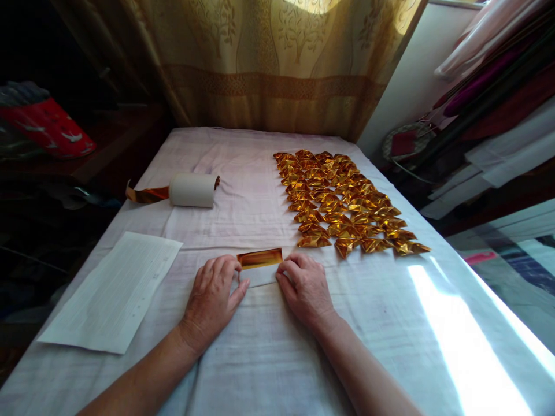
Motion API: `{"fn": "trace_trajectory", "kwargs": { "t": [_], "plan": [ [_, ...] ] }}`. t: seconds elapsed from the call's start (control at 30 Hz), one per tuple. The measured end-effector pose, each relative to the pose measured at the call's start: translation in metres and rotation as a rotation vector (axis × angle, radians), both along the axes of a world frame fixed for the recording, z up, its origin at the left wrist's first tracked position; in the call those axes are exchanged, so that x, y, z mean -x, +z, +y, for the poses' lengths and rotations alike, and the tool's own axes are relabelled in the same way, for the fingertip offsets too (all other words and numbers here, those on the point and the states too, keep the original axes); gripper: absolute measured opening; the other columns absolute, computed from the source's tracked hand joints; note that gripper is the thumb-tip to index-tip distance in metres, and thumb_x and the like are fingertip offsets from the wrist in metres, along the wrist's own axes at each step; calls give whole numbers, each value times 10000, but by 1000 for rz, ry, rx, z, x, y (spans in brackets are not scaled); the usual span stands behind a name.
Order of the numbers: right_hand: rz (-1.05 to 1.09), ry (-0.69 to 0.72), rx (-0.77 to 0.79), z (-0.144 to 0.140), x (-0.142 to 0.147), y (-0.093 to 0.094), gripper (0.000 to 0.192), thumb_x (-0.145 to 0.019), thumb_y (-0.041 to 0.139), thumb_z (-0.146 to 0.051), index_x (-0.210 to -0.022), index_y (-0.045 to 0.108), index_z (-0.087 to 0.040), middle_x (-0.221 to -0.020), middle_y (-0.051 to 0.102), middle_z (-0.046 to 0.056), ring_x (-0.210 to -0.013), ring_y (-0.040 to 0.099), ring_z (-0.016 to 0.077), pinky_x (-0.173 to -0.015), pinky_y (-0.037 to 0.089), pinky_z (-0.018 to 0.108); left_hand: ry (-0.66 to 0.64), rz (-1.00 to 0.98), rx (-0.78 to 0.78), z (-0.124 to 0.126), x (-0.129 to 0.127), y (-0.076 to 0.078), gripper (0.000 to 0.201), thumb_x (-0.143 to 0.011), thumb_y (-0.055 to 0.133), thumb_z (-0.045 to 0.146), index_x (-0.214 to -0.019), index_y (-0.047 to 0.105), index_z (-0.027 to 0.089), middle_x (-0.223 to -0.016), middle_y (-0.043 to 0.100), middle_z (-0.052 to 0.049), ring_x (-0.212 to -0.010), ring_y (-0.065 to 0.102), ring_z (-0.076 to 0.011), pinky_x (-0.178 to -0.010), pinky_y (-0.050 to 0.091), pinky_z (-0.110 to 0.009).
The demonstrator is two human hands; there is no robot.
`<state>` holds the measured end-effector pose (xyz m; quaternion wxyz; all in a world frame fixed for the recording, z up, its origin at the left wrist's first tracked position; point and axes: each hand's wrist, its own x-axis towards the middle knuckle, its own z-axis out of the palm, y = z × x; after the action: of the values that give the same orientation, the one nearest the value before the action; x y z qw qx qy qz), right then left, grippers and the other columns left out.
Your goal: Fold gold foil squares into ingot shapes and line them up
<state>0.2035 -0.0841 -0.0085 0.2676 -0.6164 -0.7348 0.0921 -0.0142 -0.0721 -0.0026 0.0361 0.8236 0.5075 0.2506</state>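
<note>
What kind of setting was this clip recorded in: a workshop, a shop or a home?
Most likely a room in a home used for handcraft: a patterned golden curtain hangs behind a table covered in white cloth, folded fabrics are stacked at the right, and rows of folded gold-foil paper pieces lie laid out.

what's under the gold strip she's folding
A white layer, likely the strip's own backing, shows beneath it between the left hand and right hand, lying on the white cloth; anything beneath the cloth is covered.
</note>
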Motion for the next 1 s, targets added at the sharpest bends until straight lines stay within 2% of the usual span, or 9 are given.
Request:
{"fn": "trace_trajectory", "kwargs": {
  "t": [0.07, 0.17, 0.33, 0.4, 0.57, 0.73, 0.83, 1.0],
  "plan": [
    [-3, 1, 19, 0, 1, 4, 66, -877, 598, -207, -846, 654, -225, -954, 655, 36, -911, 578, 204, -791, 335, 337, -8, 0, -22, 0, 0, -1, 188, -895, 592, 229, -1079, 573, 195, -1081, 627, -78, -1001, 568, -251, -851, 462, -389],
    [-46, -47, 32, 0, 9, 8, 46, -858, 634, -255, -829, 650, -223, -948, 644, 42, -904, 565, 212, -790, 327, 346, -44, 38, -9, -1, -2, 0, 143, -916, 557, 227, -1031, 641, 240, -1117, 607, -68, -1016, 555, -247, -841, 455, -381],
    [-158, -125, 20, 0, 22, 8, 326, -783, 727, -518, -791, 613, -212, -954, 630, 72, -907, 530, 252, -805, 326, 376, -60, 43, 43, -1, -3, 1, 130, -919, 552, 231, -943, 680, 245, -1091, 618, -56, -1006, 554, -243, -849, 439, -389],
    [-143, -121, 23, 1, 19, 6, 302, -795, 727, -492, -795, 610, -214, -959, 631, 67, -906, 530, 247, -807, 324, 373, -62, 35, 56, 0, -3, 1, 134, -925, 545, 235, -947, 678, 242, -1081, 621, -53, -1008, 555, -241, -848, 437, -388],
    [-35, -84, 57, 1, -2, 4, 72, -864, 660, -269, -809, 641, -227, -988, 637, 41, -945, 554, 219, -813, 320, 352, -77, 35, 31, 0, -1, -1, 165, -949, 518, 246, -952, 682, 234, -1076, 623, -62, -1000, 555, -236, -852, 444, -388],
    [-45, -88, 48, 2, -9, 2, 49, -860, 658, -248, -819, 653, -222, -992, 642, 47, -956, 559, 221, -813, 325, 350, -236, 68, -119, -3, -4, -4, 307, -942, 504, 171, -1151, 686, 301, -1153, 623, -68, -1080, 529, -243, -944, 419, -425],
    [-52, -93, 43, 2, -7, 2, 57, -861, 662, -258, -820, 649, -221, -983, 648, 47, -950, 558, 222, -813, 326, 351, -324, 124, -105, -4, -7, -1, 385, -910, 521, 162, -1232, 661, 320, -1195, 612, -75, -1123, 512, -262, -987, 379, -464],
    [-43, -84, 54, 2, -8, 3, 41, -860, 665, -250, -830, 655, -225, -986, 653, 43, -954, 561, 221, -814, 323, 353, -301, 167, -72, -7, 2, 6, 359, -896, 544, 240, -1215, 681, 335, -1199, 613, -67, -1126, 510, -270, -1020, 332, -469]
  ]
}}
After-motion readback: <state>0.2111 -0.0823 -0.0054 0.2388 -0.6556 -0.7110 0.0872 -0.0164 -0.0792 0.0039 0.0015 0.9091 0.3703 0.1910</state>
